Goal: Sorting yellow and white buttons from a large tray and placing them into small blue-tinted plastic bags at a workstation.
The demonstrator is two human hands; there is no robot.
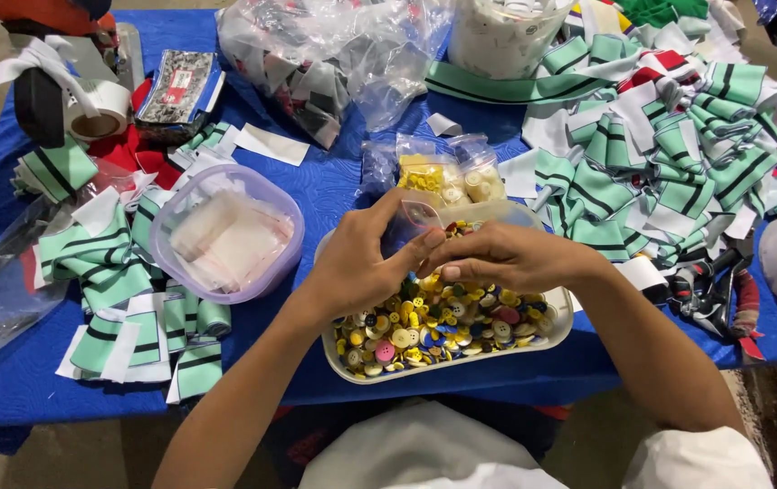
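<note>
Small clear bag (417, 217) held above button tray (558, 319), mid-worktop. Left hand (361, 263) grip pinched on bag edge; right hand (506, 256) fingers closed at bag mouth. Tray still heaped with loose buttons (433, 326); filled button bags (447, 177) behind: sorting seems partway.

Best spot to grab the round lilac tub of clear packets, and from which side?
Probably take the lilac tub by its rim from above, at the near-left edge. It sits upright and open, its contents low inside. Striped fabric pieces crowd its left, and the button tray lies to its right.
</note>
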